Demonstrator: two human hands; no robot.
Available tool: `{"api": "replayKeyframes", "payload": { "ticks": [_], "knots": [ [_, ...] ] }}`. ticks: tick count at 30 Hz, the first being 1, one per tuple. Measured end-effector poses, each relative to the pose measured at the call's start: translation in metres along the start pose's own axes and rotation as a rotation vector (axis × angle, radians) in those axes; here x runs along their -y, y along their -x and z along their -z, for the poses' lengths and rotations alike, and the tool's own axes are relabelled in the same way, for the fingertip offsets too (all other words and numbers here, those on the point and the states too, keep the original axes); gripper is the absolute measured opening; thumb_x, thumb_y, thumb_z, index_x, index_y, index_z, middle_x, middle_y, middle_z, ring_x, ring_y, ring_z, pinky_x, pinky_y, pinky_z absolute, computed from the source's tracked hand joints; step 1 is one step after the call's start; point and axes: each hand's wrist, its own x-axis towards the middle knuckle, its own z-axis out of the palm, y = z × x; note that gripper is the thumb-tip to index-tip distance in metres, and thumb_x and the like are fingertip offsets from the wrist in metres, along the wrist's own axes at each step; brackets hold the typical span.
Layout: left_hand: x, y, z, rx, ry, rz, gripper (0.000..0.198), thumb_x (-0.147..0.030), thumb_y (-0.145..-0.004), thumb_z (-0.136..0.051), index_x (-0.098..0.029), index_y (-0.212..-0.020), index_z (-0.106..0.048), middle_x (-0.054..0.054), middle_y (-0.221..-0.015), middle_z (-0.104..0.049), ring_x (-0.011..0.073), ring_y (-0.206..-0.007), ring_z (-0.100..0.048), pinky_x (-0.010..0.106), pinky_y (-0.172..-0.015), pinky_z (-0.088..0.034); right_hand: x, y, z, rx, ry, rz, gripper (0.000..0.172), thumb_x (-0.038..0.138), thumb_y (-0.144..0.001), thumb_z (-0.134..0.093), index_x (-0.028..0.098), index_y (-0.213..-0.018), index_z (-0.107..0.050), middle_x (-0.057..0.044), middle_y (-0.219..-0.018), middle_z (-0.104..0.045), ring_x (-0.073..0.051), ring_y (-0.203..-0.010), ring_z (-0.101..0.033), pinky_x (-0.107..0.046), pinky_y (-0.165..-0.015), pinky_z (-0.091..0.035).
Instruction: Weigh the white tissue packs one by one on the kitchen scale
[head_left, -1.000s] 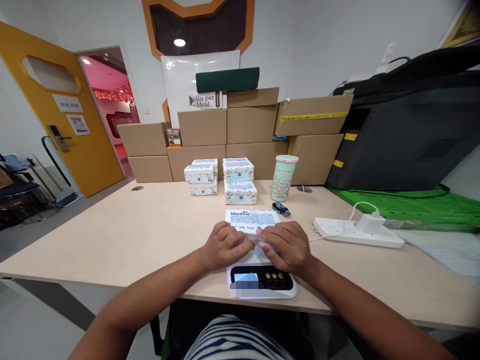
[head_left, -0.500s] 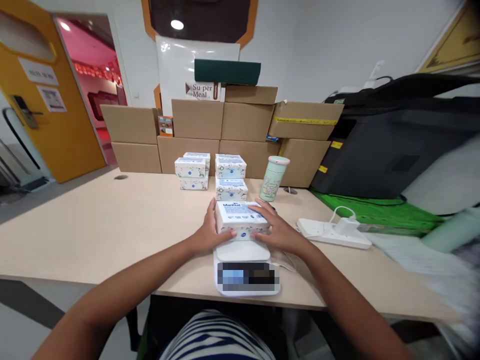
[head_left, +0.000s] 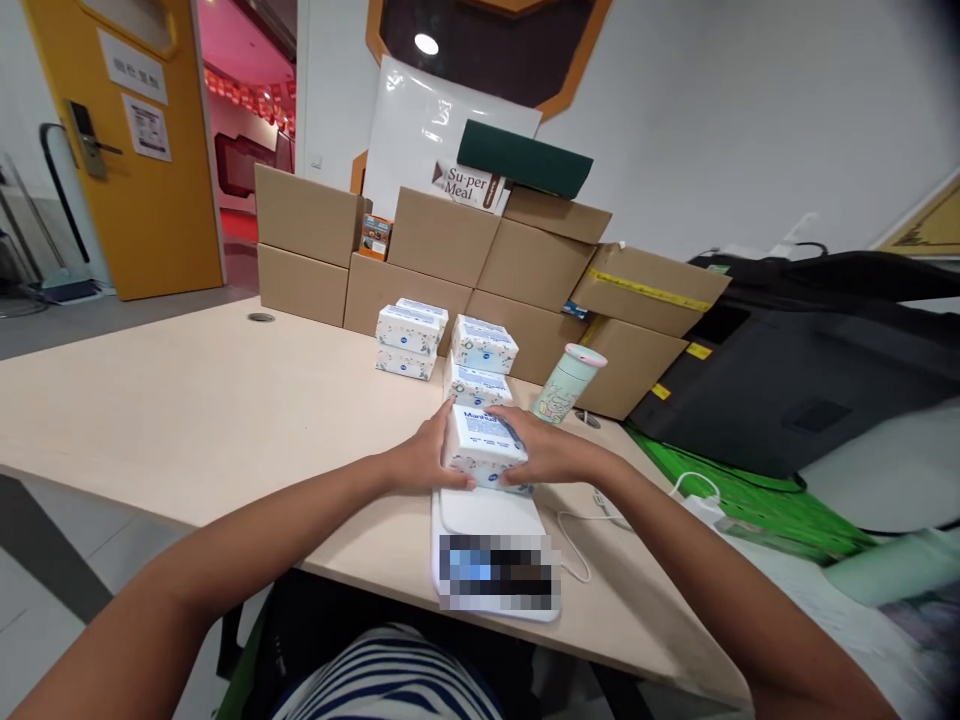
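Observation:
A white tissue pack (head_left: pixel 484 445) with blue print on its top is held between both hands just beyond the far edge of a white scale (head_left: pixel 491 525). My left hand (head_left: pixel 422 455) grips its left side and my right hand (head_left: pixel 546 452) wraps its right side, fingers over the top. The scale's platform is bare. Its display is blurred out.
Behind the held pack stand two stacks of tissue packs (head_left: pixel 484 358), and a mint green flask (head_left: pixel 568 384) is to their right. Cardboard boxes (head_left: pixel 442 240) line the back of the table. A large black machine (head_left: pixel 825 350), a green mat (head_left: pixel 750 495) and a white cable (head_left: pixel 574 545) lie right.
Both hands have lifted the pack off the scale platform and carried it away toward the stacks. The camera has swung and tilted, showing more of the room's left side.

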Motion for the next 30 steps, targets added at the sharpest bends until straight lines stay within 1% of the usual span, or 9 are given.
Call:
{"api": "replayKeyframes", "payload": {
  "ticks": [2,5,7,11,15,18,25,28,30],
  "knots": [
    [0.000,-0.004,0.002,-0.047,-0.147,0.022,0.139,-0.061,-0.075,-0.089,-0.014,-0.179,-0.009,0.026,-0.182,-0.024,0.0479,-0.170,-0.021,0.067,-0.138,-0.023,0.002,-0.017,0.004,0.008,0.044,-0.034,0.121,0.044,-0.071,-0.092,0.018,-0.173,-0.031,-0.026,-0.175,-0.040,-0.045,-0.158,-0.044,-0.059,-0.128,-0.041],
    [0.001,-0.006,0.003,-0.170,-0.296,0.079,0.105,-0.051,-0.092,-0.073,-0.013,-0.175,-0.021,0.025,-0.184,-0.020,0.0428,-0.173,-0.014,0.063,-0.141,-0.017,-0.010,-0.041,0.003,-0.120,0.094,-0.044,0.116,0.036,-0.074,-0.088,0.018,-0.172,-0.029,-0.025,-0.173,-0.041,-0.043,-0.159,-0.042,-0.058,-0.129,-0.037],
    [0.000,-0.004,0.002,-0.190,-0.335,0.164,0.098,-0.051,-0.096,-0.067,-0.011,-0.174,-0.022,0.027,-0.185,-0.018,0.0423,-0.174,-0.012,0.062,-0.141,-0.016,-0.025,-0.057,0.002,-0.228,0.090,-0.046,0.117,0.035,-0.074,-0.087,0.017,-0.172,-0.026,-0.025,-0.172,-0.041,-0.043,-0.160,-0.040,-0.058,-0.131,-0.034],
    [-0.006,0.000,0.000,-0.108,-0.381,0.254,0.092,-0.055,-0.100,-0.060,-0.009,-0.173,-0.025,0.027,-0.185,-0.017,0.0418,-0.175,-0.012,0.057,-0.141,-0.016,-0.048,-0.083,0.007,-0.343,0.029,-0.113,0.118,0.035,-0.074,-0.088,0.017,-0.172,-0.024,-0.024,-0.173,-0.039,-0.043,-0.159,-0.041,-0.056,-0.131,-0.034],
    [-0.013,0.002,0.001,-0.053,-0.381,0.284,0.090,-0.056,-0.101,-0.055,-0.009,-0.173,-0.026,0.025,-0.186,-0.017,0.0399,-0.175,-0.012,0.056,-0.140,-0.019,-0.052,-0.095,0.014,-0.301,0.075,-0.150,0.108,0.037,-0.077,-0.087,0.021,-0.167,-0.031,-0.022,-0.171,-0.043,-0.042,-0.157,-0.044,-0.055,-0.126,-0.041],
    [-0.014,0.001,0.003,-0.030,-0.364,0.284,0.084,-0.058,-0.101,-0.052,-0.011,-0.169,-0.036,0.025,-0.184,-0.024,0.0402,-0.174,-0.016,0.060,-0.139,-0.022,-0.048,-0.097,0.015,-0.258,0.148,-0.139,0.101,0.036,-0.079,-0.088,0.021,-0.163,-0.036,-0.022,-0.168,-0.046,-0.040,-0.156,-0.045,-0.052,-0.124,-0.042],
    [-0.014,0.002,0.001,0.095,-0.259,0.289,0.076,-0.066,-0.099,-0.050,-0.014,-0.154,-0.057,0.021,-0.165,-0.059,0.0423,-0.156,-0.052,0.056,-0.130,-0.039,-0.041,-0.100,0.029,-0.180,0.281,-0.135,0.092,0.032,-0.086,-0.085,0.018,-0.166,-0.041,-0.020,-0.169,-0.049,-0.034,-0.158,-0.047,-0.042,-0.127,-0.041],
    [-0.015,0.006,-0.003,0.107,-0.192,0.247,0.079,-0.069,-0.097,-0.055,-0.017,-0.156,-0.056,0.018,-0.168,-0.058,0.0404,-0.157,-0.052,0.054,-0.130,-0.040,-0.034,-0.104,0.039,-0.153,0.366,-0.160,0.088,0.028,-0.088,-0.085,0.017,-0.166,-0.046,-0.019,-0.171,-0.049,-0.034,-0.162,-0.042,-0.041,-0.131,-0.037],
    [-0.017,0.009,-0.004,0.113,-0.167,0.228,0.080,-0.070,-0.097,-0.056,-0.017,-0.157,-0.055,0.018,-0.170,-0.055,0.0392,-0.157,-0.051,0.053,-0.131,-0.038,-0.027,-0.107,0.044,-0.134,0.420,-0.204,0.086,0.030,-0.090,-0.084,0.019,-0.167,-0.047,-0.020,-0.171,-0.048,-0.037,-0.159,-0.047,-0.044,-0.127,-0.042]
  ]
}}
